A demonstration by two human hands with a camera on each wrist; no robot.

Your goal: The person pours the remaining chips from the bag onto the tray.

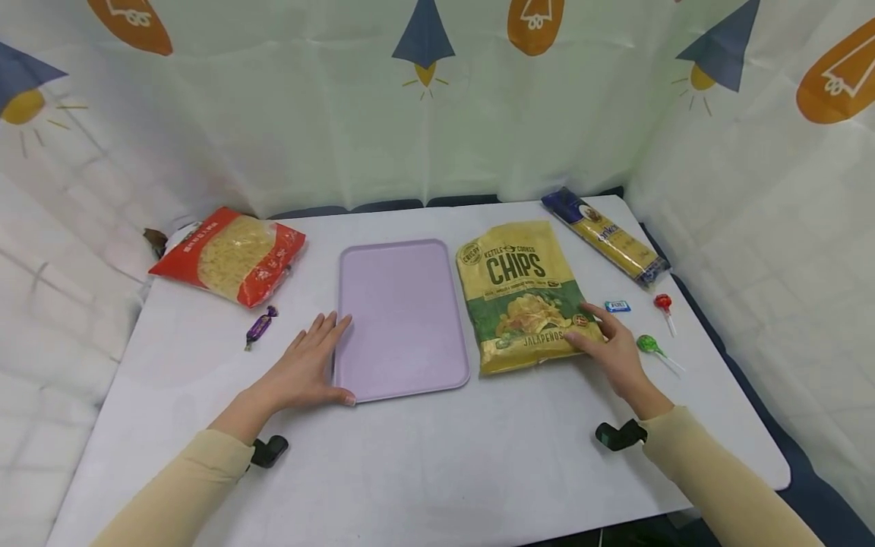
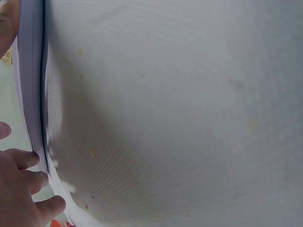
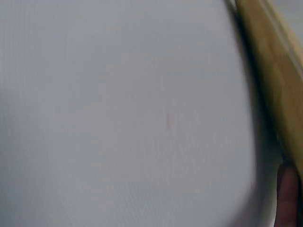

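Observation:
A lilac tray (image 1: 403, 319) lies flat in the middle of the white table (image 1: 437, 456). My left hand (image 1: 311, 365) rests flat on the table against the tray's left edge, fingers straight, thumb at its front left corner. In the left wrist view the fingers (image 2: 28, 182) lie beside the tray rim (image 2: 31, 94). A yellow-green bag of jalapeño chips (image 1: 522, 292) lies right of the tray. My right hand (image 1: 608, 346) rests on the bag's lower right corner with its fingers spread over it. The right wrist view shows only the bag edge (image 3: 274, 80) and a fingertip (image 3: 286, 198).
A red bag of pasta (image 1: 229, 254) lies at the back left, with a purple wrapped candy (image 1: 260, 327) in front of it. At the right lie a spaghetti pack (image 1: 604, 234), a small blue candy (image 1: 617, 306), a red lollipop (image 1: 661, 303) and a green lollipop (image 1: 648, 345). Curtains surround the table.

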